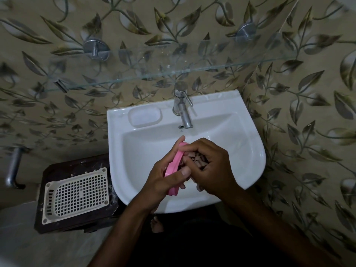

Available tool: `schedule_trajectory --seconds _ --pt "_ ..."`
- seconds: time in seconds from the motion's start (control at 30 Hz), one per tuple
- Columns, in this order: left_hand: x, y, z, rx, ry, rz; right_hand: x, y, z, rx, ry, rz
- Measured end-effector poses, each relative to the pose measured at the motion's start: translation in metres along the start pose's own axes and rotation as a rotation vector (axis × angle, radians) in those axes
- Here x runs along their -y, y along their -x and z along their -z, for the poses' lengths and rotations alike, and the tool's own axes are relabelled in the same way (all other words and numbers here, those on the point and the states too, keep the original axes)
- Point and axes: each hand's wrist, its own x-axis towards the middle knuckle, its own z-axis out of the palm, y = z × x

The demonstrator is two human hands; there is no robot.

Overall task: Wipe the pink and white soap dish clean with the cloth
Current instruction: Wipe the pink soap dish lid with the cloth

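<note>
The white glazed ceramic basin [250,157], smooth and rounded at its front edge, lay below a clear glass shelf [173,72] and a brushed-metal tap [183,110]. To its left a cream plastic grid tray [77,193], rectangular with small square holes, sat on a dark brown stand [57,168]. Over the bowl, the left hand [163,182] was closed around the pink oval plastic soap dish [174,166], holding it tilted on edge, thumb across its rim. The right hand [212,168] was curled tight around a bunched brown and pale patterned cloth [198,160], pressing it into the dish's hollow. The wiping step looked to be under way. The next move probably called for turning the dish in the left grip so the cloth reached the far end and outer face.
</note>
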Motion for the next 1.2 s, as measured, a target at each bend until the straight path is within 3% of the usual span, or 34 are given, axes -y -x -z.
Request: schedule_trajectory --seconds 0.2,0.33,0.47,0.63,0.77,0.9,0.97,1.03,1.13,1.2 --pt "0.004 -0.007 -0.005 -0.034 -0.032 0.062 0.02 -0.019 0.024 -0.163 -0.094 -0.07" --pt "0.005 -0.006 -0.009 -0.054 -0.018 0.049 0.015 -0.016 0.017 -0.055 -0.048 -0.142" --pt "0.006 -0.004 -0.008 -0.067 0.035 0.031 0.01 -0.003 0.012 0.044 -0.01 -0.006" --pt "0.013 0.002 -0.011 -0.079 0.003 0.056 -0.007 -0.011 0.014 -0.007 0.083 0.003" --pt "0.009 0.002 -0.008 -0.109 0.021 0.066 0.009 0.0 0.003 0.097 0.002 0.089" --pt "0.01 0.009 0.0 -0.01 -0.025 0.02 -0.006 -0.009 0.009 0.059 0.037 0.061" --pt "0.016 0.011 0.005 -0.013 -0.021 0.053 -0.02 -0.014 0.008 0.012 0.063 -0.055" --pt "0.021 0.012 0.008 -0.07 0.005 0.079 -0.036 -0.016 0.004 -0.003 0.002 -0.3" --pt "0.025 0.011 0.013 -0.147 0.026 0.124 -0.056 -0.02 0.007 -0.002 -0.363 -0.768" --pt "0.024 0.009 0.014 -0.156 0.02 0.12 -0.061 -0.023 0.014 0.08 -0.665 -0.966"
